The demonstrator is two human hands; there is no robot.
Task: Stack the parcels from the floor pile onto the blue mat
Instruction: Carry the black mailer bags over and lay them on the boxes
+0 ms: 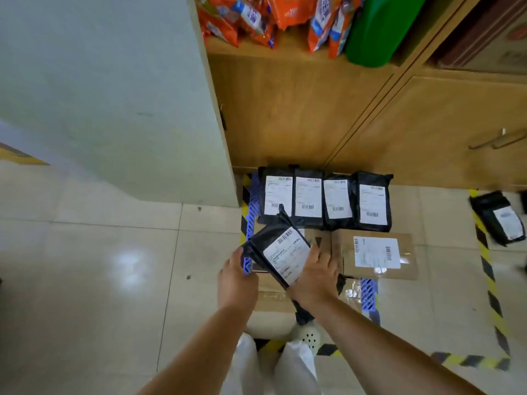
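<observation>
At lower centre, the left hand (238, 276) and right hand (315, 276) gripped a black parcel (278, 252) tilted above the blue mat (368, 295). Placing seemed underway; next, it likely needed lowering flat beside the brown box (376, 253), while another black parcel (499, 216) lay on the floor at far right.

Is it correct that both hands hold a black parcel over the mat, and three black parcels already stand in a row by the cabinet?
Not quite: the head view shows four black parcels in the row, not three. The rest holds: the left hand and right hand hold a black parcel over the blue mat, by the cabinet.
</observation>
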